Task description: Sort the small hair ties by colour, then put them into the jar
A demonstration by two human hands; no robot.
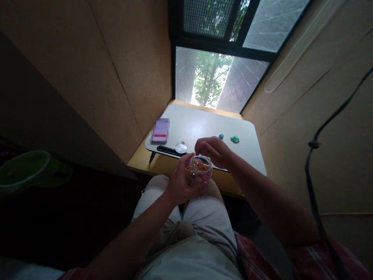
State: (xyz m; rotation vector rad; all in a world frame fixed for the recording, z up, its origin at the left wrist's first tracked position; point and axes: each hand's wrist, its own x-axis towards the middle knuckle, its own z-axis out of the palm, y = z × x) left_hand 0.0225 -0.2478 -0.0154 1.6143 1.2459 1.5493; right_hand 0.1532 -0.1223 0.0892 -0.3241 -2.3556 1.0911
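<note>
My left hand (179,181) is wrapped round a clear jar (208,175), held over my lap at the table's front edge. Through its open top and clear wall show many small bands (201,165) in orange, yellow and pink. Just above and to the right of the jar's rim is my right hand (214,151), its fingers curled together. The fingertips are turned away, so whatever they pinch, if anything, is hidden. Behind the jar on the table lies what looks like a magnifying glass, with a round clear lens (181,147) and a black handle (166,150).
The low white table (192,120) stands against the window (215,77). A blurred-out purple flat item (160,130) lies at its left. A green lump (234,139) and a small blue piece (221,136) lie at right. A black cord (309,175) hangs at far right; a green basket (29,171) sits left.
</note>
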